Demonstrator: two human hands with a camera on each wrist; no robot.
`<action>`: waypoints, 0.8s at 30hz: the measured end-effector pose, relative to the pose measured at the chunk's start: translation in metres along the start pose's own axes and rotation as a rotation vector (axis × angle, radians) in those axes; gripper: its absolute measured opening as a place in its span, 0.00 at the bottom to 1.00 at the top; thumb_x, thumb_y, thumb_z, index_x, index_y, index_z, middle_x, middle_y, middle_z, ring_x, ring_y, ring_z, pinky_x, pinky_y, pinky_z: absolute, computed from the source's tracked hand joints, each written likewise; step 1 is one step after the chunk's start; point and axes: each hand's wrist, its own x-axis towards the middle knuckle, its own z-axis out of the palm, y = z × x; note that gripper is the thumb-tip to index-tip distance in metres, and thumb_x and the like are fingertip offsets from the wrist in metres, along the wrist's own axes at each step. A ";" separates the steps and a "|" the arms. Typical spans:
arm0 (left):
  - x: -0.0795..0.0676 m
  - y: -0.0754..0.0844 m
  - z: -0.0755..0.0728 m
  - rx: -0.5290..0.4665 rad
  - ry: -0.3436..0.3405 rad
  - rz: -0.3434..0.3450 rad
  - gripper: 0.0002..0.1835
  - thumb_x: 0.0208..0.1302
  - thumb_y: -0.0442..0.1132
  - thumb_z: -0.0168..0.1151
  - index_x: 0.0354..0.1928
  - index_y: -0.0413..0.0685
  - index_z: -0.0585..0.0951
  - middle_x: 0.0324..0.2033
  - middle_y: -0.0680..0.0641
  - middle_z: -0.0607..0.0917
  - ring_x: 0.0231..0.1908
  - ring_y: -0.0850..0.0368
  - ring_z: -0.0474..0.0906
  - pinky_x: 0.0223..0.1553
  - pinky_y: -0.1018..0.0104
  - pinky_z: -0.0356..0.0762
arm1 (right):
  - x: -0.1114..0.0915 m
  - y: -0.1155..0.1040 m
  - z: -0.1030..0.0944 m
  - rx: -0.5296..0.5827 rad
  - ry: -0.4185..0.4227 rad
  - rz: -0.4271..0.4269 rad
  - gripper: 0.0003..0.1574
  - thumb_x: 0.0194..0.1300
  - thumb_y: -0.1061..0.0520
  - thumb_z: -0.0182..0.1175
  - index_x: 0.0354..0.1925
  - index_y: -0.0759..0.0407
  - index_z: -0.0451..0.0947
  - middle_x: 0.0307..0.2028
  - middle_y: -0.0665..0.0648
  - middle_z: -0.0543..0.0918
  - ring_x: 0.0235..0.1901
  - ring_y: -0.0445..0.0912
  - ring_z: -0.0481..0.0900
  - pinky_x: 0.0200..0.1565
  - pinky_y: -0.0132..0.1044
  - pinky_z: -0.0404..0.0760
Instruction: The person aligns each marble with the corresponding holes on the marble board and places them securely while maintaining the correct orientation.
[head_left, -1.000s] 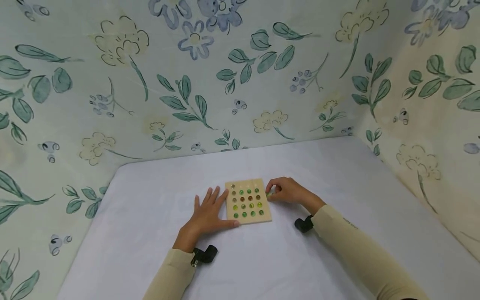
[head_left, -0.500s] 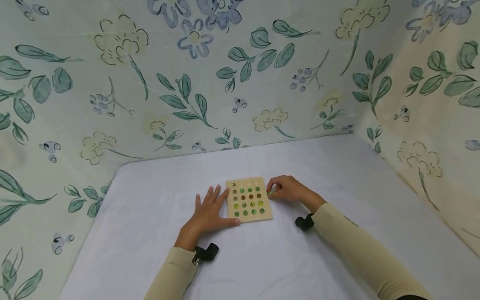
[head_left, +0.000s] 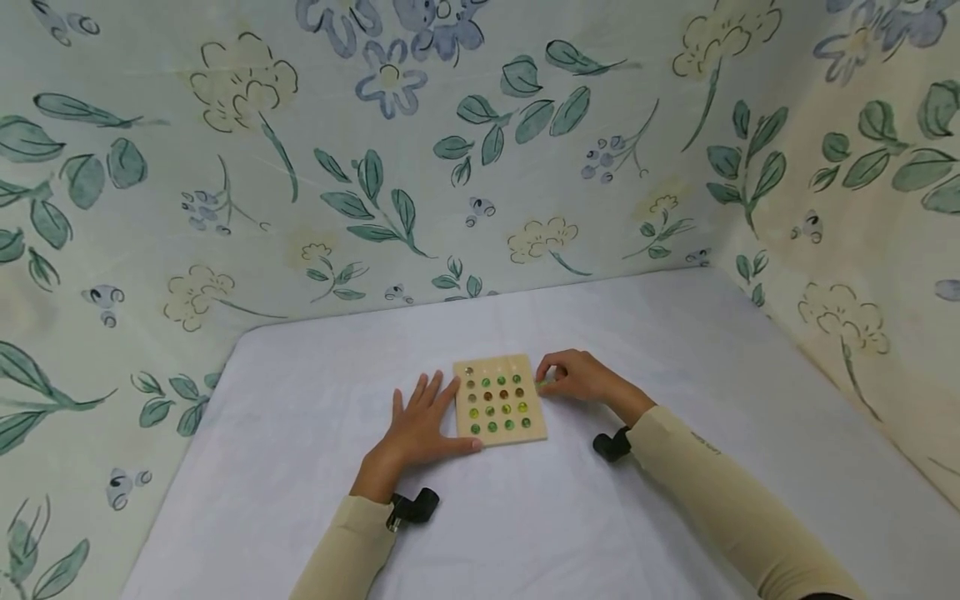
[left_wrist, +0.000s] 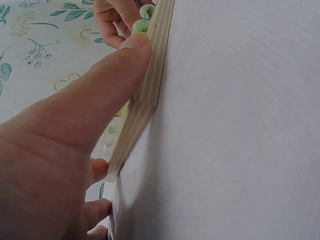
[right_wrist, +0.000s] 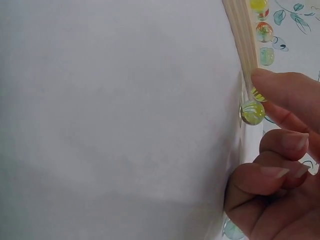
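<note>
A square wooden board point(head_left: 537, 428) lies on the white cloth, with rows of glass marbles point(head_left: 492, 426) set in it, green, yellow and reddish. My left hand point(head_left: 422, 425) spreads along it, fingers on the left edge and thumb on the front edge. At the right edge, my right hand point(head_left: 581, 379) has its thumb and forefinger together around a marble point(right_wrist: 259, 95), mostly hidden behind the thumb; the other fingers curl inward. Another yellow-green swirled marble point(right_wrist: 252, 113) sits just below the thumb in the right wrist view, beside the board.
A clear marble point(right_wrist: 233, 229) shows partly below the curled fingers in the right wrist view. White cloth point(head_left: 517, 525) covers the table. Floral fabric point(head_left: 465, 167) stands behind it and along the right side. Each wrist carries a small black camera point(head_left: 417, 506).
</note>
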 end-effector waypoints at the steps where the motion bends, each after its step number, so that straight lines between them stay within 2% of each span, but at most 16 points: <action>1: 0.000 0.000 0.000 0.001 -0.002 0.001 0.62 0.42 0.79 0.61 0.76 0.60 0.52 0.76 0.47 0.46 0.74 0.46 0.34 0.68 0.37 0.26 | 0.000 0.001 0.000 0.000 0.000 -0.006 0.09 0.58 0.55 0.69 0.39 0.51 0.82 0.20 0.52 0.71 0.22 0.43 0.67 0.26 0.33 0.65; 10: 0.003 -0.001 -0.002 -0.003 0.017 0.008 0.62 0.42 0.79 0.60 0.76 0.60 0.52 0.76 0.47 0.46 0.74 0.46 0.33 0.68 0.37 0.26 | 0.005 -0.001 -0.004 0.006 0.013 -0.021 0.09 0.58 0.56 0.69 0.39 0.52 0.82 0.20 0.53 0.72 0.22 0.44 0.68 0.26 0.33 0.66; 17: 0.002 -0.001 0.003 -0.005 -0.011 0.004 0.62 0.41 0.80 0.59 0.76 0.61 0.51 0.76 0.47 0.45 0.74 0.47 0.32 0.68 0.37 0.25 | 0.003 0.001 0.000 0.016 0.007 0.000 0.10 0.58 0.56 0.69 0.40 0.52 0.82 0.20 0.52 0.72 0.22 0.44 0.68 0.25 0.33 0.67; 24: 0.001 -0.001 0.002 0.001 -0.001 0.001 0.62 0.41 0.80 0.60 0.76 0.60 0.52 0.76 0.47 0.46 0.75 0.47 0.33 0.68 0.37 0.25 | 0.005 -0.001 -0.002 0.016 0.057 -0.069 0.09 0.60 0.55 0.68 0.40 0.51 0.81 0.21 0.52 0.72 0.22 0.44 0.68 0.24 0.33 0.67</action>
